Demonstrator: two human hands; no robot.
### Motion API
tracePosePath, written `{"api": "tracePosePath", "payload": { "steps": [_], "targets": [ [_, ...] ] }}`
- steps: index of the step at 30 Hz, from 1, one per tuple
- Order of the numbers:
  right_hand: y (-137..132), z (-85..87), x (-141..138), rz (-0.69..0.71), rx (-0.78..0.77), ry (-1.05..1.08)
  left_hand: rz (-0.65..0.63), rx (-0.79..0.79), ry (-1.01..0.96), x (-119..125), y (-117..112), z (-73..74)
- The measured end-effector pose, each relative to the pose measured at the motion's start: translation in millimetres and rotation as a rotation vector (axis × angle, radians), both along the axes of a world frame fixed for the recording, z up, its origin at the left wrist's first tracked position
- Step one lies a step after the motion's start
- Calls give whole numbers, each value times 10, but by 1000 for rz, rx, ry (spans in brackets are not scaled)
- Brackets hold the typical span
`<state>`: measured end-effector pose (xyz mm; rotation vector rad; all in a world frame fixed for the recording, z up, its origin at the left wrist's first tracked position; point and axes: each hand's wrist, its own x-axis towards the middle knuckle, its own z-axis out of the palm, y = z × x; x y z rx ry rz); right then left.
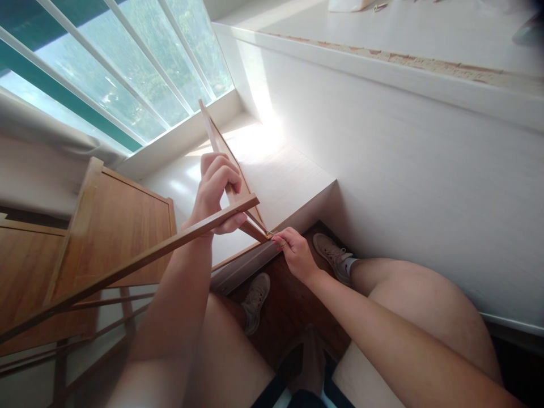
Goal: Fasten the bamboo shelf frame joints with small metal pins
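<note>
My left hand [219, 187] is closed around a wooden frame [209, 127], its thumb under the end of a long wooden rail [170, 247]. That rail slopes down to the left edge of the view. The frame stands tilted, its lower corner close to my right hand [293, 249]. With thumb and fingers pinched, my right hand holds a thin metal tool [271, 233] whose tip is at that corner. Most of the tool is hidden in the fingers, so its exact kind cannot be made out.
Left of me stand wooden panels [127, 226] with thin rails below. A low white ledge [289, 170] runs under a barred window [127, 62]. The white cabinet [382, 147] on the right has a chipped top edge, with small screws [380, 7] on top. My shoes [257, 300] rest on dark flooring.
</note>
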<state>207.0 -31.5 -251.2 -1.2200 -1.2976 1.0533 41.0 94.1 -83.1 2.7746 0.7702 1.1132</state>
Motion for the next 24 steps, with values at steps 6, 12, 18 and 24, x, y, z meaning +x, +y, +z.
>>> {"api": "tracePosePath", "payload": {
  "steps": [6,12,18,24],
  "targets": [
    [-14,-5,24,-23,-28,26,20,1,-5,61,-35,-8],
    [-41,-11,30,-14,-53,61,2,8,-30,84,-49,34],
    [-42,-38,-2,-1,-70,214,-44,38,-84,96,-35,43],
    [-53,-18,6,-25,-52,188,-41,31,-62,100,-37,-20]
  ]
}}
